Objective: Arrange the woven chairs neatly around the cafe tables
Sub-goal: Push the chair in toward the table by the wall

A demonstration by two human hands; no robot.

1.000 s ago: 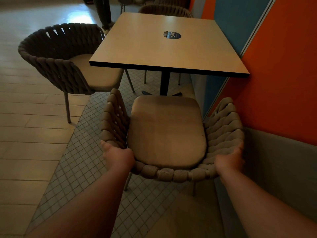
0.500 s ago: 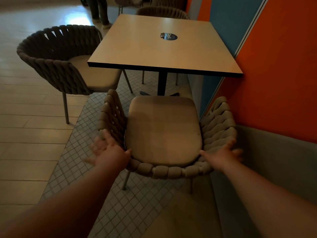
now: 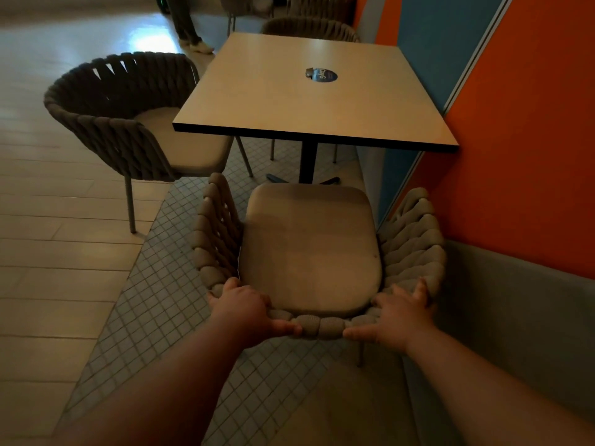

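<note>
A beige woven chair with a tan seat cushion stands right in front of me, facing a square cafe table. My left hand grips the left part of its rope backrest, thumb along the rim. My right hand grips the right part of the same backrest. A darker woven chair stands at the table's left side, its seat partly under the tabletop. A third woven chair shows behind the table's far edge.
An orange and blue wall runs close along the right of the chair and table. A person's legs stand on the floor at the back. More chairs sit at the top edge. Small mosaic tiles lie under the table area.
Both hands let go of the chair's backrest corners, spread open briefly, and now grip the backrest again closer to its middle. The chair has stayed about where it was.
</note>
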